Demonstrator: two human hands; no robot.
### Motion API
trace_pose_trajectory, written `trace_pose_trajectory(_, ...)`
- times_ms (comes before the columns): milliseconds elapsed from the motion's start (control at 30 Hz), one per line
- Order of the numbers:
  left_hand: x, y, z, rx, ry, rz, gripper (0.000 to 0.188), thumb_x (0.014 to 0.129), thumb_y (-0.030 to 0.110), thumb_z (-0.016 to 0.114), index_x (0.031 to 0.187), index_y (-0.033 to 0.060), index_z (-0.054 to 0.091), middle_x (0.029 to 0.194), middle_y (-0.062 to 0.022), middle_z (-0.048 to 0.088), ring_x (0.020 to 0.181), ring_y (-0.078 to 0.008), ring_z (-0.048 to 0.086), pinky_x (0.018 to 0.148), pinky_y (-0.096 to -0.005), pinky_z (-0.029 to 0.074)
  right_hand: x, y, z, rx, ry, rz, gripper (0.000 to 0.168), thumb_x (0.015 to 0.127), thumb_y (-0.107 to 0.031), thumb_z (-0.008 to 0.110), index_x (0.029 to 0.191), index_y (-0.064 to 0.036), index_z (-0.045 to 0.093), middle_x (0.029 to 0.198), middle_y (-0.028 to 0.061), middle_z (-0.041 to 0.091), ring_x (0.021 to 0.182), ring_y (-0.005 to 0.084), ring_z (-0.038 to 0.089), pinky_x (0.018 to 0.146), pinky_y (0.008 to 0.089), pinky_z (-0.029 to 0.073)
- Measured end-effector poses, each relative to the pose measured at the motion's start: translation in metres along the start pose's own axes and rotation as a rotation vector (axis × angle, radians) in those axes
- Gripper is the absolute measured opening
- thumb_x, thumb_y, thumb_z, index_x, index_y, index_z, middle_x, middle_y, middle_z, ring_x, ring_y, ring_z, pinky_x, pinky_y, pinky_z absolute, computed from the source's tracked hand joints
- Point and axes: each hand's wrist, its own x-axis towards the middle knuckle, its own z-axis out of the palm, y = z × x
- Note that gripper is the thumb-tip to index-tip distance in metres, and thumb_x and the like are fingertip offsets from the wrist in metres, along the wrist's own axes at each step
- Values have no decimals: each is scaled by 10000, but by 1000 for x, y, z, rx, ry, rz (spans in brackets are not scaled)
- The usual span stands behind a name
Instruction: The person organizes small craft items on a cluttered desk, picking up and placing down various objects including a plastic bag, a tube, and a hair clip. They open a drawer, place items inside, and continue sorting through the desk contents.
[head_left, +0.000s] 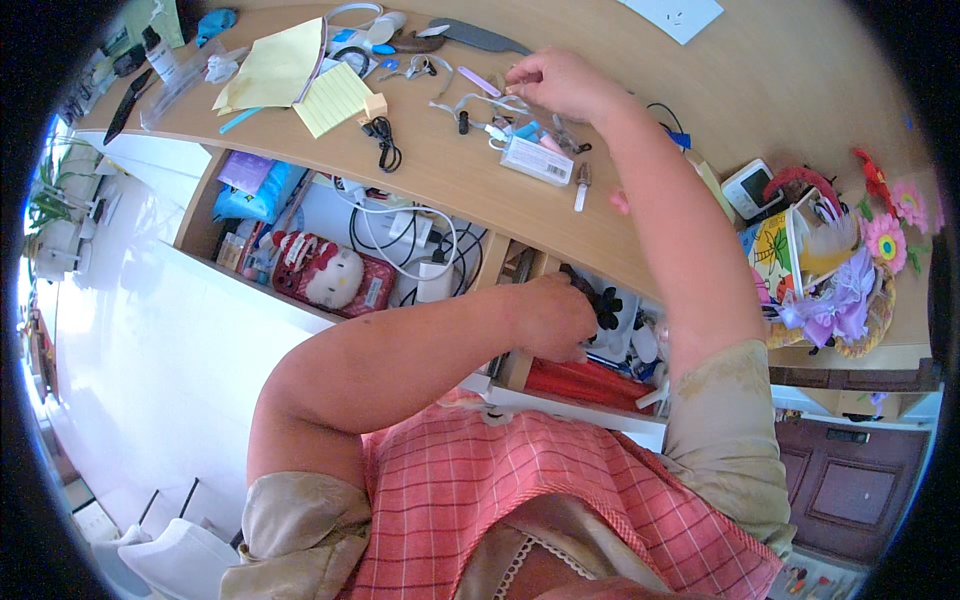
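My left hand (555, 319) reaches into the right drawer (645, 412), back of the hand up, fingertips mostly hidden. Beside its fingers lies a black flower-shaped item (609, 307); whether the hand grips anything dark there I cannot make out. At the desk's far side my right hand (566, 84) has its fingers bent close to the desktop, near a purple nail file-like strip (478, 81). What is between those fingertips is too small to tell. Below it are a grey-white cord (480, 99), a small white box (536, 160) with a barcode, and a clear-tipped tube (582, 187).
The left drawer (202, 195) stands open with a Hello Kitty case (334, 276), white chargers (435, 279) and cables. Yellow paper (274, 64), a black cable (386, 146) and a dark grey comb-like item (480, 36) lie on the desk (420, 187). A small digital clock (750, 187) and artificial flowers (885, 244) stand right.
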Motion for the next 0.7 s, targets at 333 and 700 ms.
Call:
trace_pose_trajectory(333, 1, 3, -1, 40, -42, -22, 344, 802, 400, 574, 810, 62, 638, 772, -137, 631, 806, -333, 602, 777, -467, 414, -12, 10, -15, 233, 21, 70, 213, 858, -211, 600, 1012, -64, 617, 839, 22, 628, 726, 112, 567, 672, 279, 464)
trace_pose_trajectory(700, 0, 5, -2, 75, -69, -34, 358, 800, 410, 575, 829, 60, 645, 794, -141, 636, 819, -331, 606, 804, -458, 415, -41, 27, -13, 339, -7, 224, 239, 887, -180, 565, 1092, -57, 567, 809, -11, 569, 680, 67, 487, 595, 228, 423)
